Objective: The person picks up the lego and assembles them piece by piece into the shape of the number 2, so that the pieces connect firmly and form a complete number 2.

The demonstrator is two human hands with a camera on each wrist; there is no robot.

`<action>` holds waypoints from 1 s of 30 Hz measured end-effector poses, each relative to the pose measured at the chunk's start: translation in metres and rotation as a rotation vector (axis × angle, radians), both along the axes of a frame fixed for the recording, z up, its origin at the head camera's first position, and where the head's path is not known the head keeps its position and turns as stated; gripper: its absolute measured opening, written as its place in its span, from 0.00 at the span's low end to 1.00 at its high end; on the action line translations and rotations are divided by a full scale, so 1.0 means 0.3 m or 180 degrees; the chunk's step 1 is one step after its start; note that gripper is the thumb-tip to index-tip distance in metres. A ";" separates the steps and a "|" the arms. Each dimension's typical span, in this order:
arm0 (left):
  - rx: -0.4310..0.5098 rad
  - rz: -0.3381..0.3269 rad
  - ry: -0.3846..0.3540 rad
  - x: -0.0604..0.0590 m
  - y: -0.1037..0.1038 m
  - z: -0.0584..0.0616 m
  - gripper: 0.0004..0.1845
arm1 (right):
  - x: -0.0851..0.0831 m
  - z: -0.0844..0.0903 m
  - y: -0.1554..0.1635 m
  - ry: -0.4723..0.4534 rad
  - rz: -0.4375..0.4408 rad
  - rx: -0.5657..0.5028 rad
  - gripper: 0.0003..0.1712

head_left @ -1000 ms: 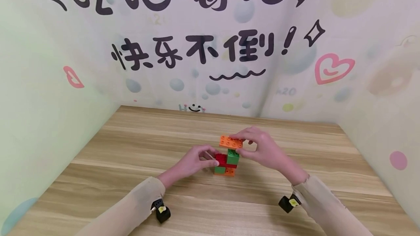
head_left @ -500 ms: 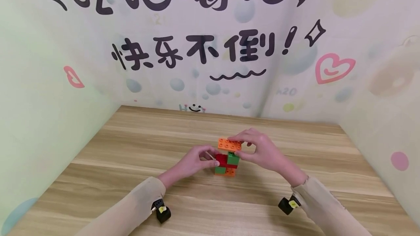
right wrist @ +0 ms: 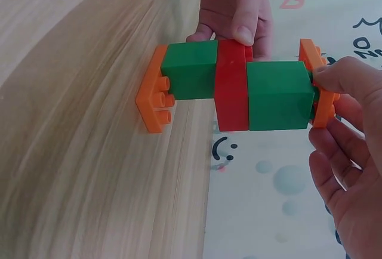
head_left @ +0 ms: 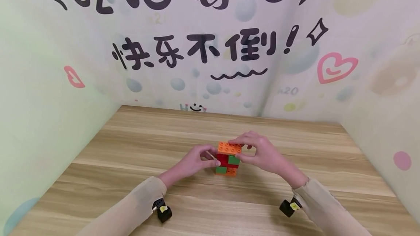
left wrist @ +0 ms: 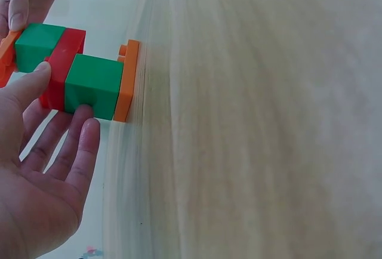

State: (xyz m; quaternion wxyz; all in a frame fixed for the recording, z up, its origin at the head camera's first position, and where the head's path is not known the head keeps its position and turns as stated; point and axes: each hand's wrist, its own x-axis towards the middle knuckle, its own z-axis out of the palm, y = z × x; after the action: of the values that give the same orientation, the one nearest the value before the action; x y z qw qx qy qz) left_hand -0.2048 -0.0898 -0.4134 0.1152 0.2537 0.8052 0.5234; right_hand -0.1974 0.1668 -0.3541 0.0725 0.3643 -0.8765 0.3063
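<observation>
A small brick tower (head_left: 227,160) stands mid-table on an orange base plate (head_left: 230,172), with a green brick (right wrist: 190,70), a red brick (right wrist: 231,95) and a second green brick (right wrist: 279,95) stacked above it. My right hand (head_left: 244,150) pinches an orange plate (head_left: 229,148) that lies on the top green brick; in the right wrist view the thumb covers part of this orange plate (right wrist: 308,53). My left hand (head_left: 210,159) holds the tower from the left, its thumb on the red brick (left wrist: 62,62) and its fingers by the lower green brick (left wrist: 92,86).
The wooden table (head_left: 131,148) is closed in at the left, back and right by printed backdrop walls (head_left: 210,46). Small black wrist cameras (head_left: 162,210) (head_left: 288,207) sit at both sleeves. No other loose bricks show.
My right hand has lowered the orange plate down and slightly left, from above the tower onto the top green brick. The left hand has stayed on the tower.
</observation>
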 end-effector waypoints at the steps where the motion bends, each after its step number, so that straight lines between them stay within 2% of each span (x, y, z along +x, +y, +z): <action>1: -0.0007 0.0000 -0.0005 0.000 0.000 -0.001 0.16 | 0.001 -0.001 0.001 -0.0015 -0.0007 0.0007 0.23; 6: -0.0031 -0.0004 -0.0021 -0.001 0.001 -0.002 0.17 | 0.004 -0.004 0.006 -0.0066 -0.0013 0.0019 0.23; 30: 0.0007 -0.0010 0.0005 -0.005 -0.001 -0.013 0.17 | 0.015 -0.004 0.015 0.0044 0.0120 -0.0082 0.22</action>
State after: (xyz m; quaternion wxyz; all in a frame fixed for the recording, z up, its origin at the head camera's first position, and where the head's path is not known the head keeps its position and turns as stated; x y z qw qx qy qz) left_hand -0.2063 -0.0900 -0.4171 0.1151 0.2555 0.8043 0.5240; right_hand -0.1929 0.1711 -0.3552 0.0774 0.3819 -0.8649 0.3164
